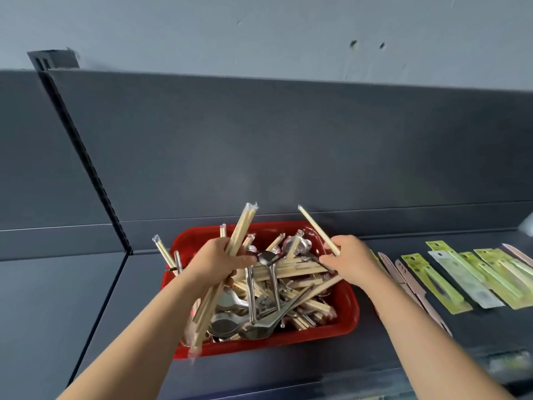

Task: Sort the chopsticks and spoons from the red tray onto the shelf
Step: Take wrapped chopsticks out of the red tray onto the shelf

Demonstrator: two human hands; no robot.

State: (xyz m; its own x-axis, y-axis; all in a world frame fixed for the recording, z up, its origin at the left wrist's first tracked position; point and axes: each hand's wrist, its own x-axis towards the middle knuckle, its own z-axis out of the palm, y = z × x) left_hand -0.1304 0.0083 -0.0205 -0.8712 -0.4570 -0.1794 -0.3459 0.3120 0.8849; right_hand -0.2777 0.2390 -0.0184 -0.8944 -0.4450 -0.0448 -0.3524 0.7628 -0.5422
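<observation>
Our left hand (219,258), nearest us, is curled tight round a bundle of wrapped chopsticks (242,226) slanting over the left end of the red tray (350,310), which sits on the shelf (144,284) heaped with spoons (253,327) and more chopsticks. Our right hand (350,258) pinches a single wrapped pair (314,226) over the tray's right end, and beyond it green packets (450,284) and pink packets (403,272) lie on the shelf. We judge the sorting barely begun, as we see no spoon or chopstick laid out there.

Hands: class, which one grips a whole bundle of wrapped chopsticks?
The left hand, over the red tray; it grips a thick bundle, whereas the right hand holds only a single wrapped pair.
</observation>
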